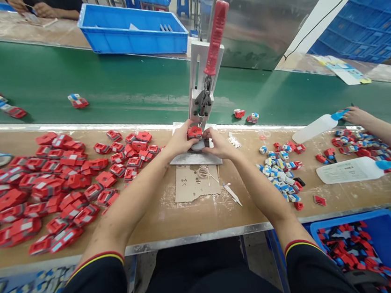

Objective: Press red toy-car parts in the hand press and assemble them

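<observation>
A hand press with a red-gripped lever [216, 36] stands upright in front of me on a metal base plate [197, 158]. Under its plunger sits a red toy car part [194, 132], just above a rounded grey piece [199, 145]. My left hand [180, 141] pinches the red part from the left, thumb in front. From the other side, my right hand [219, 144] curls its fingers and thumb close against the grey piece; what lies between them is mostly hidden.
Red toy car parts [47, 182] are heaped at left, blue-white-red ones [281, 174] at right. Two glue bottles [346, 170] lie near another person's hand [358, 116]. Beyond runs a green belt [122, 91] with a blue crate [133, 36] behind it. Cardboard [189, 189] lies before the press.
</observation>
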`<state>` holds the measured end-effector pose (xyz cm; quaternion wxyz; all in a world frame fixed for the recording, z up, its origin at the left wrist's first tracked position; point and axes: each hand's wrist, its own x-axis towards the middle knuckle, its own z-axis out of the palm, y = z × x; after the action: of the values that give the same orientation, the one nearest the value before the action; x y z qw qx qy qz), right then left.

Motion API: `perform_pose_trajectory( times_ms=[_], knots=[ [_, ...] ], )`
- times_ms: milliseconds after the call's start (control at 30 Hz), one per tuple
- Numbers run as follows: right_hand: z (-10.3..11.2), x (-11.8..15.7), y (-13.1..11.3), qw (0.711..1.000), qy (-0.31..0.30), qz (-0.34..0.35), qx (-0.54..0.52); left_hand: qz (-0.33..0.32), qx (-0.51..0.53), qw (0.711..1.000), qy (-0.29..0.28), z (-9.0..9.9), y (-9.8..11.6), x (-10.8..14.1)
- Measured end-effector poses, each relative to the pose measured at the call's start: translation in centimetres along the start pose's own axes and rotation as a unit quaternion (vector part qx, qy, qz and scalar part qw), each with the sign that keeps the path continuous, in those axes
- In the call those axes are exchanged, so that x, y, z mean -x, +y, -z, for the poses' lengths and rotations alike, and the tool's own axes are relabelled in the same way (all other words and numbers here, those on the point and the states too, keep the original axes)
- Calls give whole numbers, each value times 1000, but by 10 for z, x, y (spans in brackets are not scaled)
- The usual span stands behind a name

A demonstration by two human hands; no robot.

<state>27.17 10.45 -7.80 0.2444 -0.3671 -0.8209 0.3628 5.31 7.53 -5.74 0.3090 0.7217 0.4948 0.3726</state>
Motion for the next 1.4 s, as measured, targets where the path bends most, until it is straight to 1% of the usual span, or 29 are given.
perform_pose_trajectory(
  times_ms=[133, 367, 533, 733, 900, 1000, 1033, 1067, 1100, 1133, 1200, 1233, 1267, 1333, 1400],
  knots=[
    [1, -2, 6, 1000, -24, 0, -20, -3, -13, 1000, 2, -3, -2, 0],
    [0, -8, 3, 1000, 6, -19, 2, -33, -34, 999, -21, -7, -3, -5],
    [7, -7, 1, 1000, 8, -25, 9, -17, -67, 997, -26, -10, -6, -8],
    [8, -3, 0, 1000, 8, -26, 16, -21, -22, 999, -19, -8, -6, -4],
    [6, -1, -4, 999, 12, -24, 18, 4, -14, 1000, -9, -9, -6, -4],
    [14, 3, -9, 999, 15, -23, 23, 8, -20, 1000, -12, -10, -7, -3],
    [20, 4, -11, 999, 30, -20, 26, 7, -21, 1000, -15, -10, -7, -2],
    [28, 5, -14, 998, 63, -13, 28, 5, -23, 1000, -17, -11, -7, -2],
    [38, 4, -19, 993, 115, 0, 26, 6, -26, 999, -18, -11, -7, -1],
    [49, 2, -25, 983, 180, 23, 21, 7, -30, 999, -18, -11, -7, -1],
    [72, -8, -46, 950, 301, 88, 3, 10, -34, 999, -15, -11, -8, 0],
    [83, -15, -60, 934, 335, 124, -5, 9, -35, 999, -12, -11, -9, 1],
    [92, -24, -77, 927, 340, 155, -6, 8, -35, 999, -10, -12, -10, 1],
    [105, -46, -114, 920, 340, 193, 13, 2, -31, 999, -6, -13, -12, 2],
    [110, -66, -147, 922, 317, 218, 43, -3, -30, 1000, -4, -14, -13, 2]
  ],
)
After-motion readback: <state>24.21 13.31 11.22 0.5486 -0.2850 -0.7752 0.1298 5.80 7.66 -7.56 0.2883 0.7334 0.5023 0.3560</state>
